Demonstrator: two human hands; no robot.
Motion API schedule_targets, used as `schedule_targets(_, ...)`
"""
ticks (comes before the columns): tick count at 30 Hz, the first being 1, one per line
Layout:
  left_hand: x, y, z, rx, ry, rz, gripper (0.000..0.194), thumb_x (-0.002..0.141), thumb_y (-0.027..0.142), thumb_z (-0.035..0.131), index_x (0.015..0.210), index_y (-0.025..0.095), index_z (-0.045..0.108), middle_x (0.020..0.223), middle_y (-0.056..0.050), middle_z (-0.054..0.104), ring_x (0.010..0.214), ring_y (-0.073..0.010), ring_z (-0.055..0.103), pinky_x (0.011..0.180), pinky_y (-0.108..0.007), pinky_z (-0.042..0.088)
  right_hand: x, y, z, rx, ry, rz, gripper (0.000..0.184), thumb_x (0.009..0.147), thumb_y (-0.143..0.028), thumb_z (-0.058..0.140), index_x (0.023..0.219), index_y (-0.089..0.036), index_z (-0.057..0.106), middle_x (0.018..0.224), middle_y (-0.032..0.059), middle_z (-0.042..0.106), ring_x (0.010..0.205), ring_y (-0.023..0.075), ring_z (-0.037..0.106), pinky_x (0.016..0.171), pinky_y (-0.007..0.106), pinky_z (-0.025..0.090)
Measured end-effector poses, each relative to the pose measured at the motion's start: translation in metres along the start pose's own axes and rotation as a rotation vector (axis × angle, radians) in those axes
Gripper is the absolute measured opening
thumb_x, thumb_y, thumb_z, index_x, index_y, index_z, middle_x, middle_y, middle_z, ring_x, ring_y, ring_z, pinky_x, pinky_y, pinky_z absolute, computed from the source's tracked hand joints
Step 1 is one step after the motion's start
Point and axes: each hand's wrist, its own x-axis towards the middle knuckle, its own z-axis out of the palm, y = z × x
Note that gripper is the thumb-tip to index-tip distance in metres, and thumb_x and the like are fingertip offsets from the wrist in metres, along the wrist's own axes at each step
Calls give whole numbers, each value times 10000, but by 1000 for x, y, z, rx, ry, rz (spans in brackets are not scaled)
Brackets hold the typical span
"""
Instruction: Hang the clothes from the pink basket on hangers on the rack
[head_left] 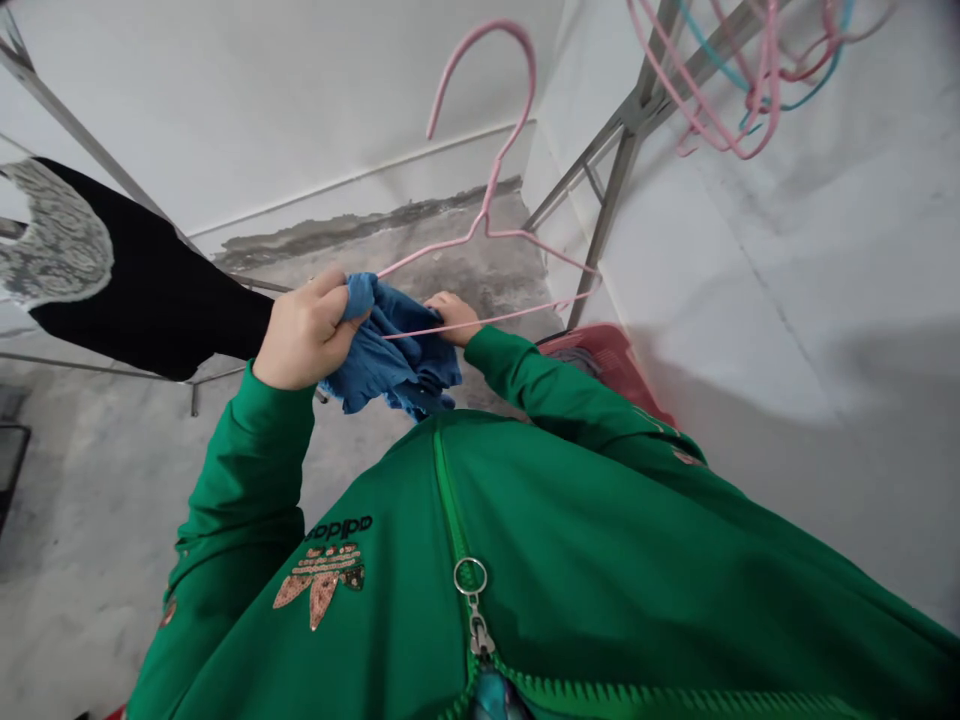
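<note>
A crumpled blue garment [382,350] hangs between my two hands in front of my green jacket. My left hand [307,330] is closed round its upper left edge, with one end of a pink clothes hanger [491,190] running into the cloth there. My right hand [454,315] grips the garment's right side, behind the hanger's lower bar; its fingertips are partly hidden. The hanger's hook points up and its right end sticks out bare past my right wrist.
At the left a black garment with a lace collar [64,240] hangs on a metal rack. Several pink and blue hangers [772,90] hang from a metal frame [634,110] at the upper right. A red basket [611,365] holding grey cloth stands by the right wall.
</note>
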Motion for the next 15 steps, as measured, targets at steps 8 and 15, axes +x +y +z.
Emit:
schedule_targets(8,-43,-27,-11,151,-89,-302,311,914,336,389,648,219,280,750,-31,446,672,-166,460,609,-310,348,19,66,-84,190,177,202,182,720,-209,565,877,-150,637,964,74,645,880,173,523,862,319,442)
schedule_targets(15,-42,-30,-10,237,-43,-410,328,921,317,388,649,210,239,740,-19,369,666,-169,366,602,-309,241,7,64,-128,246,17,171,416,592,-136,622,1005,-120,669,966,59,644,749,146,544,733,290,462)
